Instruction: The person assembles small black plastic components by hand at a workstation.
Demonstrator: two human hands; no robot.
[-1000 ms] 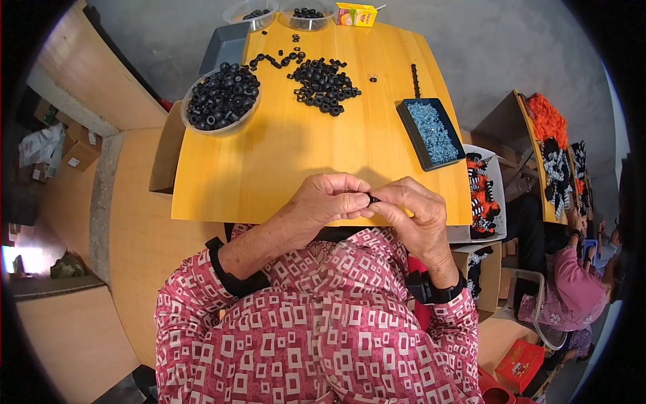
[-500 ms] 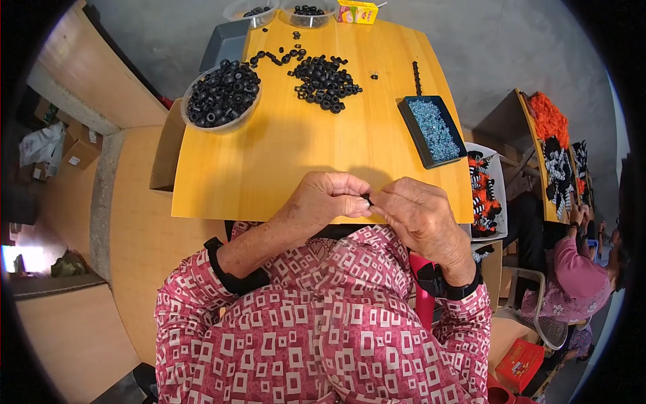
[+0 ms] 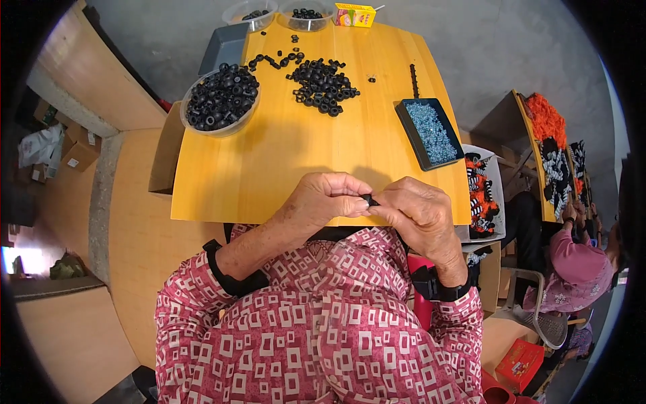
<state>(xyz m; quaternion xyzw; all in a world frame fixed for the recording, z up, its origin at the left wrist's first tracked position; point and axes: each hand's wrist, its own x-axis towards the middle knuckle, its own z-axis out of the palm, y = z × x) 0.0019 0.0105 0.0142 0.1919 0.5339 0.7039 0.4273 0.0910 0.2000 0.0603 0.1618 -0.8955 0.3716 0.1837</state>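
A small black plastic piece (image 3: 369,200) is pinched between both hands above the table's near edge. My left hand (image 3: 330,195) grips it between thumb and forefinger. From the other side, the fingertips of my right hand (image 3: 417,210) close on it too, and they hide part of it. Beyond the hands lies a loose pile of black plastic pieces (image 3: 323,86). A clear round tub (image 3: 226,128) heaped with similar black pieces stands to the left. On the right sits a dark tray (image 3: 418,149) of small bluish beads or granules (image 3: 433,131).
At the far edge are two clear tubs (image 3: 306,24), a grey tray (image 3: 223,50) and a yellow carton (image 3: 354,15). A black ridged stick (image 3: 414,81) lies behind the bead tray. A white bin (image 3: 498,202) of striped and orange items stands right; another person (image 3: 579,262) sits beyond.
Slightly more of the black piece shows between my fingertips as the right fingers shift a little. The whole view has moved slightly; the things on the table stay put.
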